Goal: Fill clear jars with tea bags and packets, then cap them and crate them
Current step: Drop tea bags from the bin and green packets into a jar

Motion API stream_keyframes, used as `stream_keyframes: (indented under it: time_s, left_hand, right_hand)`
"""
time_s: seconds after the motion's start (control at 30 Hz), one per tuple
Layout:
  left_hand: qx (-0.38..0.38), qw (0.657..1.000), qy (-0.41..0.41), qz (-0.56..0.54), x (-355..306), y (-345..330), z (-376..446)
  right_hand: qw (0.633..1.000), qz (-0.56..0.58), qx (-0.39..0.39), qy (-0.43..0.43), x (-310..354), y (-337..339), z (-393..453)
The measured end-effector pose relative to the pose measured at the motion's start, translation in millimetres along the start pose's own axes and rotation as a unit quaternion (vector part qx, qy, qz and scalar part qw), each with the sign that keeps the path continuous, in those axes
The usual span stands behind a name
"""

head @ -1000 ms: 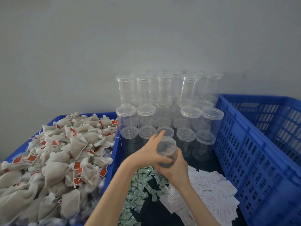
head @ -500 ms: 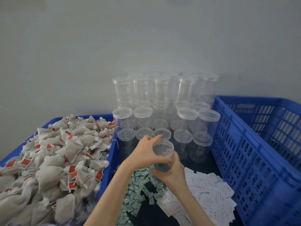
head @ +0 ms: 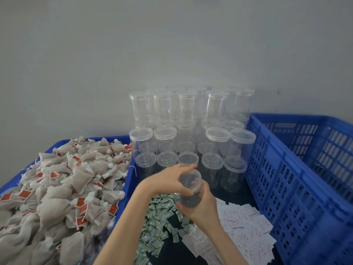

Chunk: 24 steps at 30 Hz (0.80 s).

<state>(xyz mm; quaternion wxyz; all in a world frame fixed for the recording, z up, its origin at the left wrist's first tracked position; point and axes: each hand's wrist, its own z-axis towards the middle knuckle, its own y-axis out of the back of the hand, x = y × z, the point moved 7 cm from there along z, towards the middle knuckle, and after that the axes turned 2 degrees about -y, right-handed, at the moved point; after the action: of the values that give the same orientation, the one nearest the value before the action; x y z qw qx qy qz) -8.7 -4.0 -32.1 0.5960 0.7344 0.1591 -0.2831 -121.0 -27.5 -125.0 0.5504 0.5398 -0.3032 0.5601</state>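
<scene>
Stacked jars (head: pixel 191 131) ahead, crate walls (head: pixel 267 178) either side, open room above.

No text can be read. The red tags (head: pixel 82 202) on the tea bags (head: pixel 53 209) and the print on the white packets (head: pixel 246 232) are too blurred.

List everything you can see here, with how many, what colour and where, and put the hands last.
Tea bags: a big heap, beige with red tags, in the left blue crate.
Stacked jars: too many to count exactly, clear with lids, against the wall at the middle.
Held jar: one, clear, in front of the stack.
Green packets: many, loose pile, centre bottom.
White packets: many, loose pile, right of the green ones.
Right crate: one, blue.
Wall: grey, behind.
Left hand: on the held jar's lid.
Right hand: grips the jar's body.
</scene>
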Motion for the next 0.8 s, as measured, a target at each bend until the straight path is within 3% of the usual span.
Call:
stream_keyframes:
  time_s: [0.1, 0.2, 0.27, 0.33, 0.4, 0.47, 0.5, 0.57, 0.67, 0.8]
  left_hand:
    - [-0.094, 0.990, 0.092, 0.048, 7, 6, 1]
    - [-0.225, 0.951, 0.188, 0.094, 2, 5, -4]
    - [-0.266, 0.927, 0.233, 0.127, 0, 7, -10]
    - [-0.233, 0.942, 0.206, 0.126, 0, 5, -6]
    - [-0.094, 0.988, 0.102, 0.064, -2, -4, 3]
    - [0.038, 0.998, 0.018, 0.055, -7, -5, 2]
    - [0.050, 0.997, -0.001, 0.065, -6, 0, 2]
    - [-0.037, 0.995, 0.031, 0.083, -1, 16, 6]
    - [-0.221, 0.962, 0.131, 0.092, 7, 34, 2]
    - [-0.249, 0.949, 0.115, -0.154, 25, 35, 6]
  right_hand:
    - [1.000, -0.019, -0.018, 0.001, 3, -4, 2]
    - [0.998, -0.054, -0.039, 0.005, 8, -9, 6]
    - [0.995, -0.080, -0.054, 0.015, 9, -10, 6]
    - [0.993, -0.100, -0.056, 0.021, 8, -8, 6]
    - [0.996, -0.075, -0.043, 0.022, 4, -6, 4]
    - [0.998, -0.054, -0.032, 0.016, 0, -3, 3]
    - [0.998, -0.059, -0.030, 0.016, 0, -3, 2]
    - [0.997, -0.065, -0.033, 0.027, 0, -3, -1]
    - [0.998, -0.022, -0.053, 0.014, -3, -2, -3]
    - [0.998, 0.009, -0.062, 0.001, -10, 7, -5]
